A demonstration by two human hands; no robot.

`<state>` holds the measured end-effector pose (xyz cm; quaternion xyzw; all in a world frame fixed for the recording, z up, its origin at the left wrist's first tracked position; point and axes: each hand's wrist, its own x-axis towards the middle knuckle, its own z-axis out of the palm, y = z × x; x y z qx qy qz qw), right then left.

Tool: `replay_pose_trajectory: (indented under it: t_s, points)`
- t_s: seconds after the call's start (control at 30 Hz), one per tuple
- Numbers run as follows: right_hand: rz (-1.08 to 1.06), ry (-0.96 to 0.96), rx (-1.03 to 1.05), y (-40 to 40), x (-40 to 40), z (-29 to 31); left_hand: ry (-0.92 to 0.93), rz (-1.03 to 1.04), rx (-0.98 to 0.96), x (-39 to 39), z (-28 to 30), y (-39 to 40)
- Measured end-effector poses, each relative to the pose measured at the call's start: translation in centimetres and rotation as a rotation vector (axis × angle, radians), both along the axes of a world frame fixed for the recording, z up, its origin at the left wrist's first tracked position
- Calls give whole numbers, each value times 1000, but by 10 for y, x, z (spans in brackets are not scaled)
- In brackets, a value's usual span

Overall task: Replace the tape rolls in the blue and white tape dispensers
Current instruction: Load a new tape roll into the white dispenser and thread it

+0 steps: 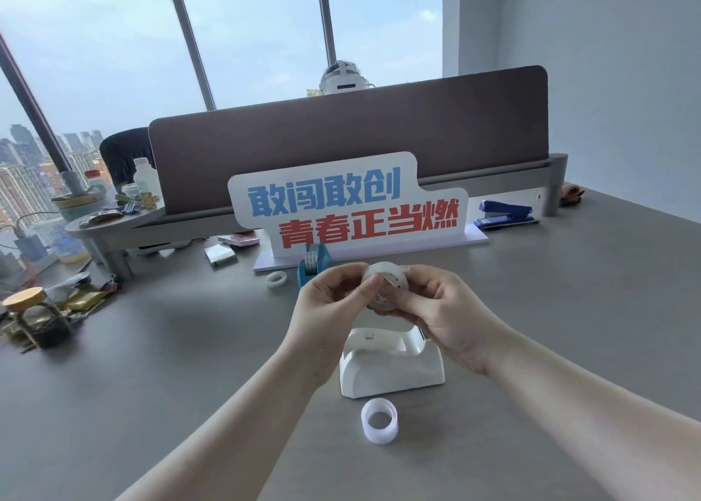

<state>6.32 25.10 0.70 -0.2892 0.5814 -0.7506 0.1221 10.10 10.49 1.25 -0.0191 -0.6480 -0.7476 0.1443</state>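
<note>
A clear tape roll point(392, 284) on a white hub is held above the desk between both hands. My left hand point(333, 303) pinches its left rim with thumb and fingers. My right hand point(444, 311) cups it from the right and below. Directly under the hands stands the white tape dispenser point(390, 367), its cradle holding no roll. A bare white roll core point(379, 421) stands on the desk in front of it. The blue tape dispenser point(313, 265) sits behind my left hand with a roll in it. A small white roll point(276, 278) lies to its left.
A white sign with blue and red characters point(352, 204) stands behind the dispensers. A blue stapler point(506, 214) lies at the back right. A cork-lidded jar point(36, 318), wrappers and clips crowd the left edge. A brown partition point(341, 147) closes the back, with a person behind it.
</note>
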Motion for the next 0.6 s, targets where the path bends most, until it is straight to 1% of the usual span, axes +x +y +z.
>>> replay_pose_trajectory:
  t_s: [0.13, 0.2, 0.33, 0.43, 0.5, 0.6]
  points:
    - [-24, 35, 42, -2, -1, 1, 13, -33, -108, 1, 2, -1]
    - [20, 39, 51, -1, -2, 2, 19, -34, -157, 1, 4, -3]
    - [54, -75, -21, 5, -4, 6, 8, -49, -262, 3, 5, -2]
    - [58, -50, 46, 7, -2, 6, 12, -8, -264, 6, 4, -2]
    - [11, -13, 93, 9, 0, 8, 6, 4, -254, 6, 4, -4]
    - [-22, 13, 121, 13, 2, 10, -13, -29, -254, 9, 6, -5]
